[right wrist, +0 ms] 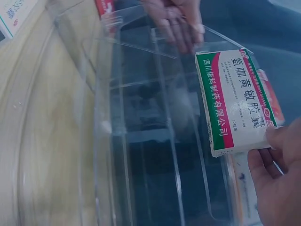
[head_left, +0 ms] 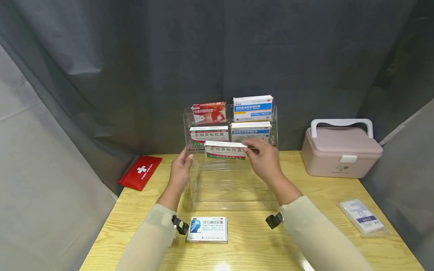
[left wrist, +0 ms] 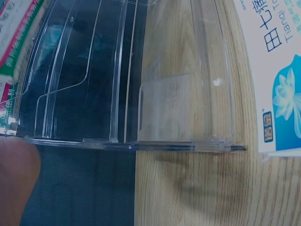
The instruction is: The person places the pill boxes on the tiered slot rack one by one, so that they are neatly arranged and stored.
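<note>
My right hand [head_left: 266, 160] pinches the right end of a white, green and red medicine box [head_left: 225, 150] between thumb and fingers. The box is held in front of a clear tiered display rack [head_left: 234, 205], just below its filled tiers. In the right wrist view the box's printed face [right wrist: 237, 99] is turned to the camera. My left hand [head_left: 181, 167] rests against the rack's left side wall, its fingers extended, as the right wrist view shows. A similar green and red box [head_left: 209, 133] stands one tier up, beside a blue and white box [head_left: 251, 130].
On the top tier stand a red box [head_left: 209, 113] and another blue and white box [head_left: 252, 108]. A white and blue box [head_left: 207, 230] lies in front of the rack. A red first aid pouch [head_left: 140, 173] is left, a pink case [head_left: 342, 152] right, near a bagged white pack [head_left: 362, 217].
</note>
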`<state>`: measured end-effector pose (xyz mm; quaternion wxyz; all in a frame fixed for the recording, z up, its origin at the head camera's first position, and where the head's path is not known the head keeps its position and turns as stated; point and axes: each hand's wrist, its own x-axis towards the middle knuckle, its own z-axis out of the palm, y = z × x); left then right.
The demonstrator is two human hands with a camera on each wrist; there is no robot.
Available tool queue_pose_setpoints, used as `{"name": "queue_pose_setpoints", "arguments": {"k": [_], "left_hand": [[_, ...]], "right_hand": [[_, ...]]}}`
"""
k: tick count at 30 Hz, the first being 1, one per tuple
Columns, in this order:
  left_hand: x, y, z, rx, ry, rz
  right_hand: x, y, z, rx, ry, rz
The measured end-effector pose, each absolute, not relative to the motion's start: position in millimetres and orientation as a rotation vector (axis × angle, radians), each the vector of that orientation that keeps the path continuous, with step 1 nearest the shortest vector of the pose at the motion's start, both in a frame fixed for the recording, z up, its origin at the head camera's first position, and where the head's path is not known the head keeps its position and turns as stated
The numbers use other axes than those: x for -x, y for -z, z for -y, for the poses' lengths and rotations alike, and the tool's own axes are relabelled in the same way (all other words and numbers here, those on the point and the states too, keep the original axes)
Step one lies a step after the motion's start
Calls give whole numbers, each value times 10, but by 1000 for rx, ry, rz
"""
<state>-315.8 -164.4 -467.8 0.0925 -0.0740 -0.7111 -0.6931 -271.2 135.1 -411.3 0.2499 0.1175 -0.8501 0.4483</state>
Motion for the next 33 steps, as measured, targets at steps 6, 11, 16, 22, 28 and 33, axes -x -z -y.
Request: {"name": "queue_pose_setpoints", "arguments": {"k": [6,11,16,22,28,33], "left_hand": [[3163,4685,1625,186,2078,2112],[3173,4680,1622,198,2103,2097],[3182,4683,1617,240,2116,2054],[3186,4690,1618,226,2117,2062],[3183,4684,1634,219,2126,2058],[3171,4670,1644,208,2115,2077]], "right_hand": [[2835,4237,-1150,-340,-1177,2406],[2888,4296,-1013,-370,-1135,2417],[2949,4325,-893,-391,-1072,2437],[2990,4353,-829,-390,-989,2442],[2991,4364,-825,-410,-986,2431],[2935,4374,-892,-402,-1042,2414]]}}
